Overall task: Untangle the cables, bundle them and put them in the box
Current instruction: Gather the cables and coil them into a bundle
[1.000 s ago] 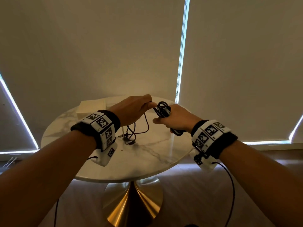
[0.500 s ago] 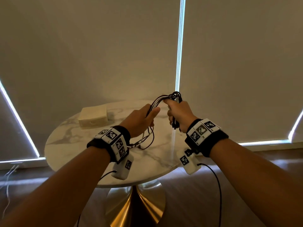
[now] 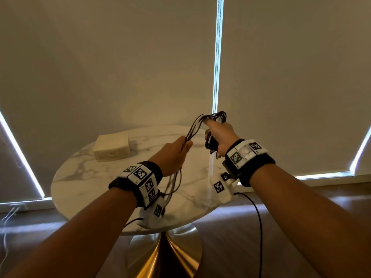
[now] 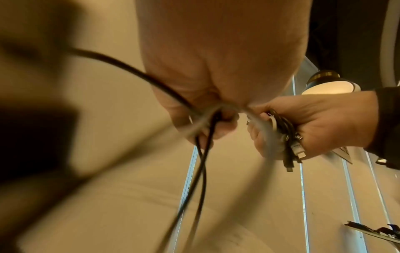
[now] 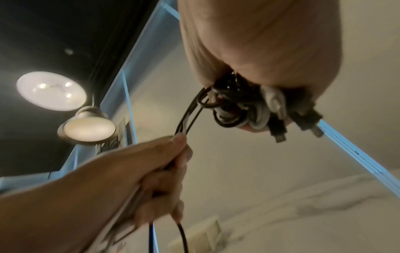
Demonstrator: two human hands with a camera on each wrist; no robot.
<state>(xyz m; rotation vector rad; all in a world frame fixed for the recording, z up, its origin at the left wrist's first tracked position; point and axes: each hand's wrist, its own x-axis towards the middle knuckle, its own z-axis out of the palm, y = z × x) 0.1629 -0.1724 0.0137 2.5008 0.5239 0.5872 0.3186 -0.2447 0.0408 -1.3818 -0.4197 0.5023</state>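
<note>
Both hands are raised above a round marble table. My right hand grips a coiled bundle of black and white cables, with plug ends hanging below the fist. From the bundle several strands run down to my left hand, which grips them in its curled fingers. Loose cable tails trail from the left hand toward the tabletop. A cream box sits at the table's far left, apart from both hands.
The table stands on a gold pedestal base. Closed blinds fill the wall behind it. Two lamps hang overhead. Thin white wires lie on the floor at far left.
Both hands have risen from near the tabletop. The right hand lifted the bundle higher, and the strands between the hands are pulled straighter. The loose tails came up off the table.
</note>
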